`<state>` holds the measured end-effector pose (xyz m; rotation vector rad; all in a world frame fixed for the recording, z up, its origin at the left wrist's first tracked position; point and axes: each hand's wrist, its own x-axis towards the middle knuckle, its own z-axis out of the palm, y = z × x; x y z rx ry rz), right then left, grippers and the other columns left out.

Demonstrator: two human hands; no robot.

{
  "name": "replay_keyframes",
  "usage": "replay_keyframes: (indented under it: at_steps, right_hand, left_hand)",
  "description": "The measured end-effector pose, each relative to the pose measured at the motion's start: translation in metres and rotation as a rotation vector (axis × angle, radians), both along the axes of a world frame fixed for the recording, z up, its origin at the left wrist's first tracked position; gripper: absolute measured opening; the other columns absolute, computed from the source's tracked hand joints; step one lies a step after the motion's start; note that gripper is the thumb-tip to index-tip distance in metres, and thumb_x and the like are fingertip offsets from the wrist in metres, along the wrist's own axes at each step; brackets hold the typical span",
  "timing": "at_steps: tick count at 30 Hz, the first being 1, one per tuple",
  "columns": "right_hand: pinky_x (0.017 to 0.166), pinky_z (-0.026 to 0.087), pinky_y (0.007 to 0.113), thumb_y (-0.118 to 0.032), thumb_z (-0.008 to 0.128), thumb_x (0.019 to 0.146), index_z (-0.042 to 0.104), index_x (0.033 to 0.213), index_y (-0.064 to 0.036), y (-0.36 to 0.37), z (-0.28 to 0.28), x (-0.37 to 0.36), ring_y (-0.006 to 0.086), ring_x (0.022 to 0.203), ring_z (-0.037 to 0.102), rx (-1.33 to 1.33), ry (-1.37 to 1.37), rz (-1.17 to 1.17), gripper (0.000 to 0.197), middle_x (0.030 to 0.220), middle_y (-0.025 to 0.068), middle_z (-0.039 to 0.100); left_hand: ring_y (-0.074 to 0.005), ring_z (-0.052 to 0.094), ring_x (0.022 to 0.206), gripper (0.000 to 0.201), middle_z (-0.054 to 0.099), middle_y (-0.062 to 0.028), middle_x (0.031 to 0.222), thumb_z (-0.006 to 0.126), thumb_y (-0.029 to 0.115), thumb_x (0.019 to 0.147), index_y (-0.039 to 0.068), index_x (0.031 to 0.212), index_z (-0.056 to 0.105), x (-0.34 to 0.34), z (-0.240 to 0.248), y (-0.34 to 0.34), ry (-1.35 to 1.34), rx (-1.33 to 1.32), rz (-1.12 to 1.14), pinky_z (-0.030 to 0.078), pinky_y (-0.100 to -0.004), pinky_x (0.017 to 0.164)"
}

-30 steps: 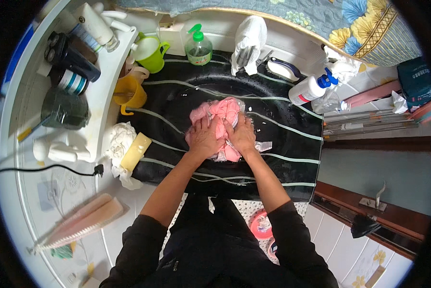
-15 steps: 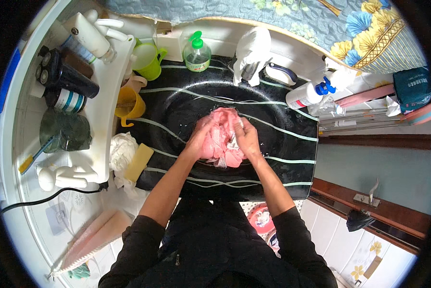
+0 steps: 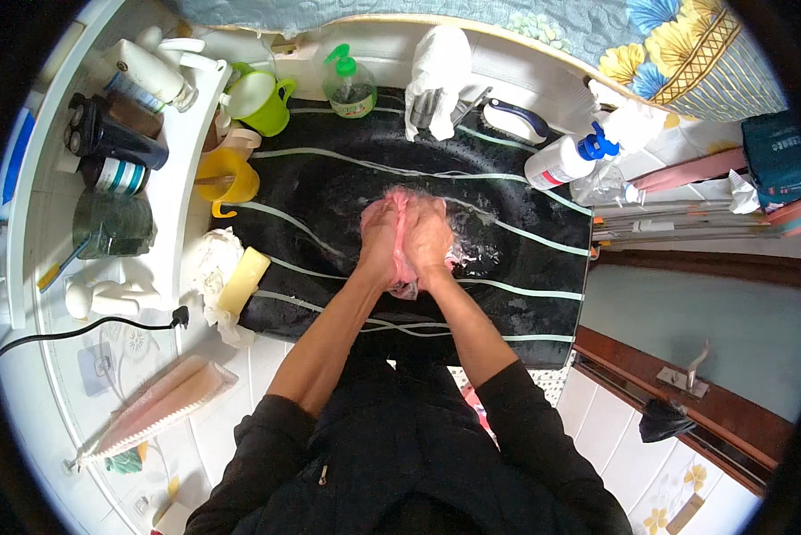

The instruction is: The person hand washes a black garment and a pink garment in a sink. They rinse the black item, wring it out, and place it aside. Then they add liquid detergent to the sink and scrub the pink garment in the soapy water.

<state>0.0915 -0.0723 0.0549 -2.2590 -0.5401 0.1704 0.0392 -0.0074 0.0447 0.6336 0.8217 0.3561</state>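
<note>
A wet pink cloth (image 3: 401,212) is bunched up over the basin of a black sink (image 3: 316,201) with pale wavy lines. My left hand (image 3: 378,241) wraps its left side and my right hand (image 3: 430,236) wraps its right side. Both hands press close together, so most of the cloth is hidden. A strip shows between them, and folds hang out below near the wrists. Water and whitish suds lie on the black surface to the right of my right hand.
A yellow soap bar (image 3: 243,280) lies beside crumpled white cloth at the left. Along the back stand a yellow mug (image 3: 231,181), a green mug (image 3: 267,102), a pump bottle (image 3: 349,89), a scrub brush (image 3: 515,121) and a white spray bottle (image 3: 556,164). A crowded white shelf (image 3: 186,169) borders the left.
My hands have come together from either side, squeezing the loose pink cloth into a tighter bunch. Splashed water shows at its right. The whole view has shifted slightly.
</note>
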Motion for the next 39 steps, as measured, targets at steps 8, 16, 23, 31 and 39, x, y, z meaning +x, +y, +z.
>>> replay_keyframes:
  at_steps: [8,16,23,31,39]
  right_hand:
    - [0.081,0.046,0.036,-0.032,0.061,0.099,0.069,0.097,-0.0016,-0.025,-0.044,0.056,0.0266,0.089,0.060,0.261,0.321,0.043,0.031,0.089,0.0154,0.061]
    - [0.073,0.050,0.042,-0.023,0.065,0.094,0.067,0.083,-0.0011,-0.025,0.027,-0.012,0.0347,0.085,0.061,0.266,-0.090,0.334,0.025,0.087,0.0140,0.060]
    - [0.074,0.053,0.049,-0.022,0.054,0.098,0.065,0.100,-0.0013,-0.002,-0.004,-0.008,0.0409,0.086,0.063,0.064,-0.165,0.085,0.023,0.093,0.0211,0.063]
    - [0.092,0.047,0.054,-0.044,0.062,0.091,0.061,0.117,-0.0062,-0.034,-0.046,0.043,0.0440,0.097,0.062,-0.169,-0.083,-0.045,0.046,0.114,0.0208,0.058]
    - [0.081,0.052,0.031,-0.030,0.073,0.091,0.067,0.121,-0.0052,-0.030,-0.045,0.036,0.0178,0.089,0.067,0.297,0.680,0.136,0.040,0.098,0.0126,0.074]
  left_hand:
    - [-0.0204,0.058,0.120,0.038,0.061,-0.0079,0.131,0.054,0.030,0.103,0.007,0.133,0.056,-0.029,0.010,0.004,-0.109,-0.154,-0.137,0.048,-0.0373,0.103]
    - [-0.0206,0.062,0.107,0.037,0.065,-0.0056,0.117,0.058,0.041,0.101,0.010,0.120,0.061,-0.014,0.001,0.012,-0.169,-0.247,-0.048,0.050,-0.0356,0.095]
    - [-0.0221,0.063,0.106,0.019,0.065,-0.0079,0.116,0.052,0.023,0.103,0.014,0.119,0.060,-0.014,-0.017,-0.006,-0.046,-0.068,0.050,0.052,-0.0394,0.095]
    - [-0.0241,0.060,0.116,0.032,0.063,-0.0094,0.127,0.056,0.023,0.100,0.008,0.129,0.058,-0.045,0.004,0.003,-0.086,-0.256,-0.026,0.048,-0.0428,0.101]
    - [-0.0229,0.056,0.122,0.044,0.059,-0.0089,0.132,0.062,0.033,0.098,0.011,0.135,0.055,-0.046,0.012,0.015,-0.077,-0.069,-0.022,0.047,-0.0412,0.103]
